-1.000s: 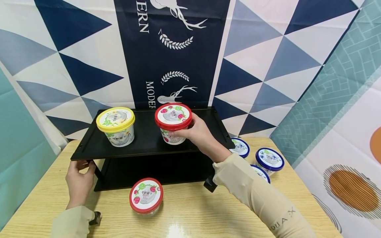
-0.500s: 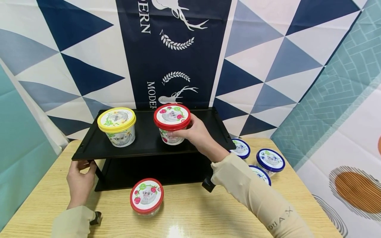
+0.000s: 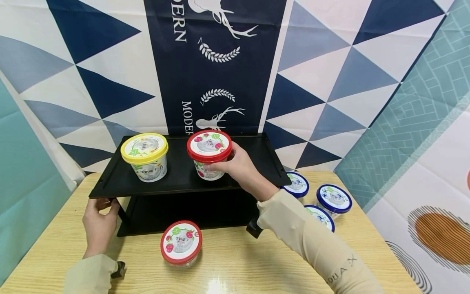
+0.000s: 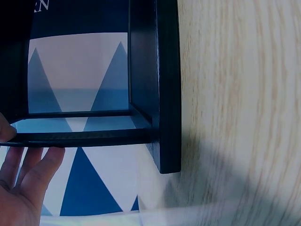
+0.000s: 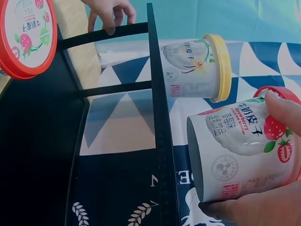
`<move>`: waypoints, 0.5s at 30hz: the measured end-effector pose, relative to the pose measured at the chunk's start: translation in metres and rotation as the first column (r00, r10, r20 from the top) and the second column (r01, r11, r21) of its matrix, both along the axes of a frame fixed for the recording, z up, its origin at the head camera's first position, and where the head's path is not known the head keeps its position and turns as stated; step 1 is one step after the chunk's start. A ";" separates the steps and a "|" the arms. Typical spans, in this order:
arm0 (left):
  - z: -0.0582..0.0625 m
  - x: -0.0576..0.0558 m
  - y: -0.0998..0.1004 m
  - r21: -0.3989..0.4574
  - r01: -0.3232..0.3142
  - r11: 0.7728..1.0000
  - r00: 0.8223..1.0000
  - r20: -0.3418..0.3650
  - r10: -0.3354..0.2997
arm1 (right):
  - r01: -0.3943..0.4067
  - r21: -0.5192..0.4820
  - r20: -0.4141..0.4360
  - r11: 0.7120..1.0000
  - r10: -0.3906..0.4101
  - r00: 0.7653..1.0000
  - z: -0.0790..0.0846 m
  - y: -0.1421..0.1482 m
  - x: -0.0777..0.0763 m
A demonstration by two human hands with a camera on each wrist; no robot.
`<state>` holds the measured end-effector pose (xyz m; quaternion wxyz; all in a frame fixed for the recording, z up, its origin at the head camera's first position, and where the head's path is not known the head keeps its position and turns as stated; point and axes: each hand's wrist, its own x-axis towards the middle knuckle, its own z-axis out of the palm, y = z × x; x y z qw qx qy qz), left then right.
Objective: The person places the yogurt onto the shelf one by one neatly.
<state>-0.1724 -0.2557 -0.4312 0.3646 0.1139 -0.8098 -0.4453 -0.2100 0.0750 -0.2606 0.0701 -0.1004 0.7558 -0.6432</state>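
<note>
My right hand (image 3: 240,167) grips a red-lidded strawberry tub (image 3: 210,153) over the upper board of a black two-tier shelf (image 3: 180,163). In the right wrist view the fingers and thumb lie along opposite sides of this tub (image 5: 244,146), its base close to the board's edge. A yellow-lidded tub (image 3: 145,155) stands upright on the upper board, to the left. My left hand (image 3: 99,222) holds the shelf's front left post, thumb on one side and fingers on the other, as the left wrist view shows at the post (image 4: 84,138). A second red-lidded tub (image 3: 181,243) sits on the table before the shelf.
Several blue-lidded tubs (image 3: 333,198) stand together on the wooden table (image 3: 235,261) right of the shelf, partly behind my right sleeve (image 3: 308,241). Patterned cloth (image 3: 216,73) hangs close behind the shelf. The shelf's lower board (image 3: 183,208) is in dark shade.
My right hand has moved slightly left with the red-lidded tub, towards the yellow-lidded one. My left hand stays on the post, and the other tubs keep their places.
</note>
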 end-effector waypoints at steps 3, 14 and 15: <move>0.000 0.001 0.000 0.003 0.000 1.000 1.000 0.007 0.000 | 0.000 0.002 0.002 1.000 0.000 1.000 -0.001 -0.002 0.000; 0.001 0.002 0.001 0.014 -0.002 1.000 1.000 0.027 0.002 | -0.006 0.011 0.007 1.000 0.006 1.000 -0.004 -0.010 -0.003; 0.001 0.002 0.001 0.014 -0.002 1.000 1.000 0.027 0.002 | -0.008 0.012 0.006 1.000 0.008 1.000 -0.004 -0.011 -0.003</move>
